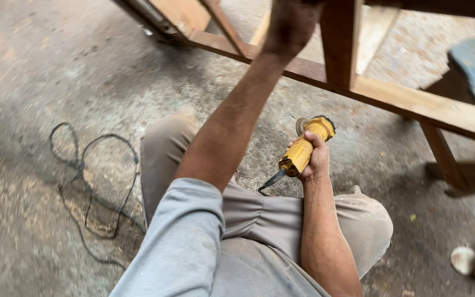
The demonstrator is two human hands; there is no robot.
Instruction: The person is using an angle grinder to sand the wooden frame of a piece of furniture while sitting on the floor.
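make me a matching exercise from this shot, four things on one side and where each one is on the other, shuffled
Things:
1. yellow angle grinder
2. black cord
3. wooden frame
4. left hand

Places:
A. lying in loops on the concrete floor
B. raised up against the wood at the top of the view
C. gripped in the right hand above the lap
D. standing in front of the seated person, rails crossing the upper view

Pairs: 1-C, 2-A, 3-D, 4-B
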